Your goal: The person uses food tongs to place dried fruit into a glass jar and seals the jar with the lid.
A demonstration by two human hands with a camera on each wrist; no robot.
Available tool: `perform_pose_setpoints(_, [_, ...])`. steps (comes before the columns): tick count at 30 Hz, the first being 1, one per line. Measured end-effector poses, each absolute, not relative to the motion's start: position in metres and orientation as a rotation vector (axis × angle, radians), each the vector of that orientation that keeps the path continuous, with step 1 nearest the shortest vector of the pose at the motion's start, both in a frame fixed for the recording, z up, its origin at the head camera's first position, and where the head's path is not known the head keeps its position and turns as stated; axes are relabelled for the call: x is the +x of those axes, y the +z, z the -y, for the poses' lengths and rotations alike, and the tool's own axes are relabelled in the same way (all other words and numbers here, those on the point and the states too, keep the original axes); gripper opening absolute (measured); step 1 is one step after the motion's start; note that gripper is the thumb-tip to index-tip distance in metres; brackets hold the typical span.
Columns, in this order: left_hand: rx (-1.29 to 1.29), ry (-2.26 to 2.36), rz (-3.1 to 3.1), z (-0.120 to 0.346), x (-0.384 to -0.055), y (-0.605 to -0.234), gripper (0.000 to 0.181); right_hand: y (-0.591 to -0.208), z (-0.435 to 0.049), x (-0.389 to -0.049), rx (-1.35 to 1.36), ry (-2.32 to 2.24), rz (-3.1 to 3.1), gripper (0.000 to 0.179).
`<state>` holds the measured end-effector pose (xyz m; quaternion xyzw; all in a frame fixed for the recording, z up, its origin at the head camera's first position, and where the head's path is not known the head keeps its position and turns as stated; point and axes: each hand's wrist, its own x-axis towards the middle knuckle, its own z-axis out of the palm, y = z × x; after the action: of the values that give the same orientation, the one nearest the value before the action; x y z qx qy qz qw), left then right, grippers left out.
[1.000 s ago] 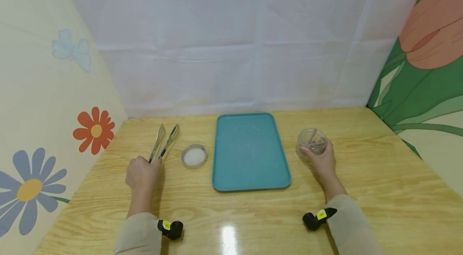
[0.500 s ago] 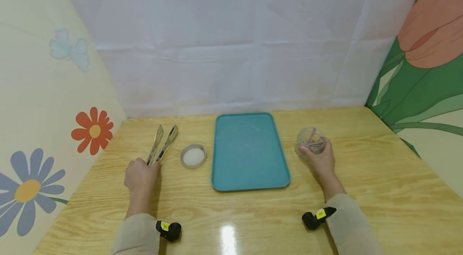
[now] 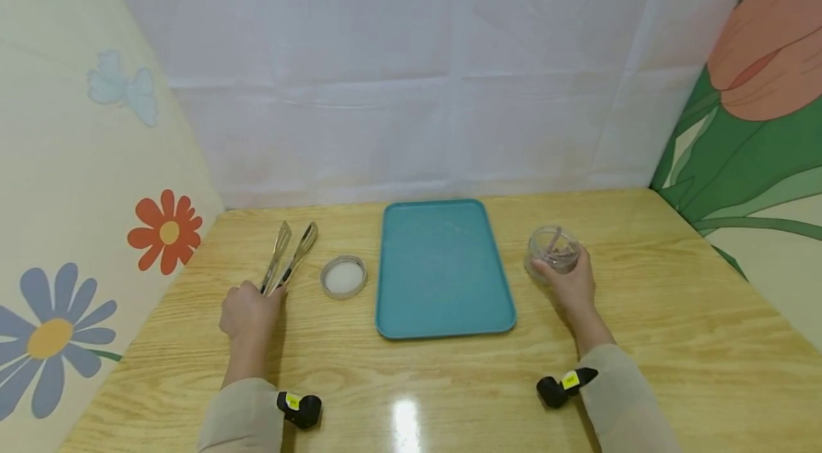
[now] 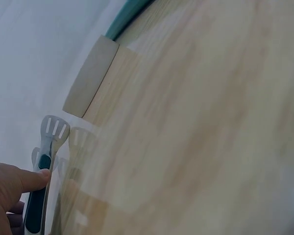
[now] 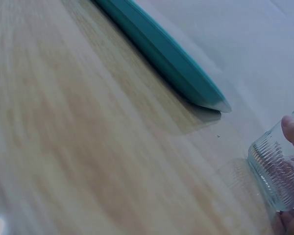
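Note:
My left hand (image 3: 249,314) grips a pair of metal tongs (image 3: 298,253) by the handles. Their two slotted ends stand apart and point away from me; a dark inlay on the handle shows beside my thumb in the left wrist view. On the right, my right hand (image 3: 574,285) holds a ribbed glass jar (image 5: 277,164) from its near right side, the thumb and fingers round it. The jar is uncovered at the top and has several thin pinkish-brown pieces (image 3: 556,253) inside. It stands upright on the table.
Between the hands lies a blue-green rectangular tray (image 3: 443,275) on the wooden table (image 3: 347,374). A round lid (image 3: 343,277) with a pale inside lies left of the tray, near the tongs. A white cloth (image 3: 411,68) hangs behind the table.
The left hand and tongs have shifted very slightly, with the tong ends a touch lower. The right hand and jar stay where they were.

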<state>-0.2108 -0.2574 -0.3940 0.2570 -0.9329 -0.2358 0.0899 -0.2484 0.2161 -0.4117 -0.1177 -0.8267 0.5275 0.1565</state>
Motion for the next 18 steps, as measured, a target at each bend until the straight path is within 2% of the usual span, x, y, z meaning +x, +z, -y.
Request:
perform_pose_setpoints(9, [0.750, -0.646, 2.800, 0.256, -0.208, -0.392, 0.061, -0.411, -0.216, -0.248, -0.324, 1.514, 2.360, 0.093])
perform_pose_setpoints(14, [0.579, -0.567, 2.672, 0.248, -0.210, -0.385, 0.069, -0.412, -0.217, -0.248, -0.327, 1.510, 2.352, 0.093])
perform_pose_setpoints(18, [0.378, -0.709, 2.562, 0.237, -0.214, -0.378, 0.074, -0.412, -0.216, -0.248, -0.314, 1.513, 2.347, 0.092])
